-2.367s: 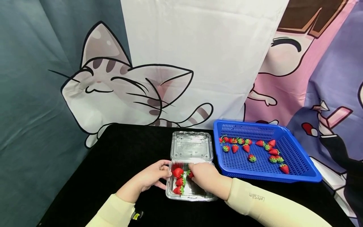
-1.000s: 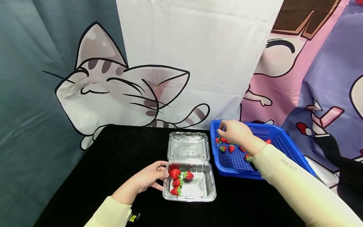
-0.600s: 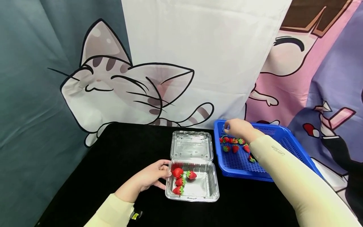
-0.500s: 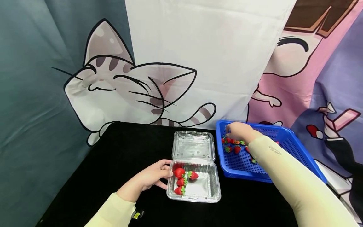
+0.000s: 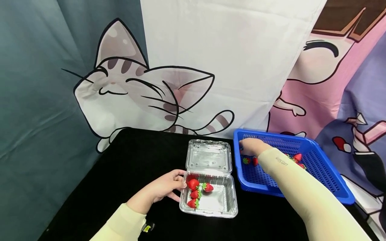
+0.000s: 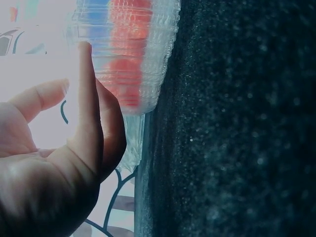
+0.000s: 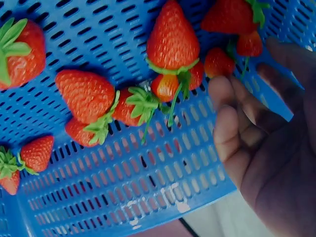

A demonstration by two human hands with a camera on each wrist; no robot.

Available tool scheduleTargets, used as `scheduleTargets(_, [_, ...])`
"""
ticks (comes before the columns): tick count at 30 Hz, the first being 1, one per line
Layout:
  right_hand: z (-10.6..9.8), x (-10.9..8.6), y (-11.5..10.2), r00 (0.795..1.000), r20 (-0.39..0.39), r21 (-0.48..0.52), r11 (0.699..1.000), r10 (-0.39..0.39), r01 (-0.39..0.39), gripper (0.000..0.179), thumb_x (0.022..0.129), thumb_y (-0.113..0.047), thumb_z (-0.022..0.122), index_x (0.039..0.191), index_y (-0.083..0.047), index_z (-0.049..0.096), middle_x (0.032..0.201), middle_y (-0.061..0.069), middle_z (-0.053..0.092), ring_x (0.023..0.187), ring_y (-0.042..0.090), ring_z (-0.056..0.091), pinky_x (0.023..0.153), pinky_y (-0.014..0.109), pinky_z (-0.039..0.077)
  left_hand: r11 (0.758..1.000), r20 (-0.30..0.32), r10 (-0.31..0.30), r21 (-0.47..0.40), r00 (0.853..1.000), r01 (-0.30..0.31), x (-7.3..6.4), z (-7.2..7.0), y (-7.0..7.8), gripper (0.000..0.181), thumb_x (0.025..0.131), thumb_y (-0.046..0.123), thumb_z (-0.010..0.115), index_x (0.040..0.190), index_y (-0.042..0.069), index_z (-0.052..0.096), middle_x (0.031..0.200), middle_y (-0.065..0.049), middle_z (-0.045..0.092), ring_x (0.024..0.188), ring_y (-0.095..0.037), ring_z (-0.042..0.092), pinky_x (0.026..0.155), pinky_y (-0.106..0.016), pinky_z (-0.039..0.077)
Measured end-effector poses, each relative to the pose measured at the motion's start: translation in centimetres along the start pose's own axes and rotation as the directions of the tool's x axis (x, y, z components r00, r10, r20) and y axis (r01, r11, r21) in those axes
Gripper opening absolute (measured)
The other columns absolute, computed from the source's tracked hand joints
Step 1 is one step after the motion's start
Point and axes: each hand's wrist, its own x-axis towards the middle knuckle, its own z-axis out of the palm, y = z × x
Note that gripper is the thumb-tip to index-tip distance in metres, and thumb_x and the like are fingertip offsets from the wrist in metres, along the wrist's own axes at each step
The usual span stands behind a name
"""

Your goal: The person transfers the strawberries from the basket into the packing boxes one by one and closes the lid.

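Note:
A clear plastic clamshell box [image 5: 221, 197] lies with its lid [image 5: 209, 156] folded back. Several strawberries [image 5: 193, 184] lie in its left half, one of them to the right of the column. My left hand [image 5: 163, 186] touches the box's left side, thumb tip at the rim; the left wrist view shows fairly straight fingers [image 6: 88, 98] along the wall. At the left end of a blue basket [image 5: 346, 196], my right hand [image 5: 253, 146] reaches down, fingers loosely bent. In the right wrist view a fingertip is right at a small strawberry [image 7: 219, 62].
More strawberries [image 7: 86, 96] are spread over the basket's perforated floor, some green-capped and close together. The basket stands right of the box on a black cloth [image 5: 144, 150]. A printed curtain [image 5: 241, 50] hangs behind the table.
My right hand has let go of a strawberry in the box, moved right to the basket and come down among the berries there. My left hand stays at the box.

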Motion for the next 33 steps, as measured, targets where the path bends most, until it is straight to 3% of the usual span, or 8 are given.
scheduleTargets(3, [0.6,0.4,-0.2,1.0,0.011,-0.02,1.0,0.008,-0.008,0.011,0.086,-0.019,0.073,0.09,-0.011,0.067,0.089,0.008,0.069,0.092,0.032,0.067,0.09,0.052,0.052,1.0,-0.001,-0.003,-0.001,1.0,0.003,-0.1,0.0,0.0,0.058,0.091,0.007,0.063,0.141,-0.003,0.036,0.105,-0.017,0.056,0.092,-0.029,0.065,0.068,-0.048,0.06])
scheduleTargets(6, [1.2,0.4,-0.4,0.999,0.023,-0.029,0.999,0.025,-0.024,0.012,0.086,-0.019,0.074,0.081,-0.013,0.064,0.083,0.005,0.067,0.088,0.03,0.067,0.088,0.051,0.053,1.0,0.0,-0.012,-0.007,1.0,0.012,0.0,0.1,0.0,0.057,0.092,0.007,0.063,0.141,-0.003,0.036,0.105,-0.017,0.056,0.091,-0.028,0.065,0.067,-0.048,0.061])
scheduleTargets(15, [1.2,0.3,-0.5,0.999,-0.016,-0.036,0.999,0.034,-0.034,0.016,0.083,-0.018,0.074,0.074,-0.014,0.062,0.084,0.006,0.067,0.083,0.028,0.065,0.083,0.051,0.054,1.0,-0.004,0.003,-0.01,1.0,-0.003,-0.2,0.3,0.3,0.055,0.092,0.005,0.062,0.14,-0.005,0.037,0.109,-0.018,0.056,0.09,-0.026,0.065,0.067,-0.048,0.06])
scheduleTargets(20, [0.9,-0.1,-0.1,0.998,-0.054,-0.027,0.999,0.021,-0.023,0.016,0.082,-0.015,0.075,0.078,-0.015,0.06,0.083,0.006,0.065,0.084,0.029,0.064,0.079,0.052,0.054,1.0,-0.001,0.006,-0.015,1.0,-0.006,-0.1,0.3,0.3,0.055,0.092,0.005,0.062,0.14,-0.005,0.038,0.108,-0.017,0.057,0.091,-0.027,0.065,0.067,-0.048,0.06])
scheduleTargets(25, [-0.3,-1.2,0.0,0.993,-0.115,0.001,0.999,0.036,-0.036,0.018,0.087,-0.016,0.071,0.078,-0.013,0.055,0.077,0.005,0.06,0.075,0.026,0.06,0.069,0.049,0.052,1.0,0.0,0.007,-0.01,1.0,-0.007,0.0,0.2,0.3,0.054,0.092,0.005,0.062,0.139,-0.005,0.038,0.107,-0.018,0.057,0.09,-0.028,0.065,0.067,-0.048,0.06])
scheduleTargets(29, [-2.1,-2.5,-0.3,0.981,-0.146,0.09,0.99,0.125,-0.112,0.019,0.089,-0.017,0.065,0.076,-0.011,0.053,0.072,0.005,0.056,0.066,0.023,0.054,0.06,0.043,0.046,1.0,-0.002,0.006,-0.005,1.0,-0.006,0.0,0.1,0.3,0.055,0.092,0.005,0.062,0.14,-0.004,0.038,0.107,-0.019,0.057,0.091,-0.029,0.065,0.067,-0.049,0.06])
scheduleTargets(33, [-3.8,-3.8,-0.8,0.963,-0.19,0.154,0.975,0.19,-0.162,0.017,0.091,-0.021,0.062,0.08,-0.01,0.054,0.073,0.005,0.056,0.065,0.023,0.053,0.06,0.04,0.043,1.0,-0.003,0.01,-0.004,1.0,-0.01,-0.3,0.1,0.4,0.057,0.092,0.005,0.062,0.141,-0.005,0.036,0.108,-0.019,0.057,0.091,-0.028,0.065,0.067,-0.049,0.06])
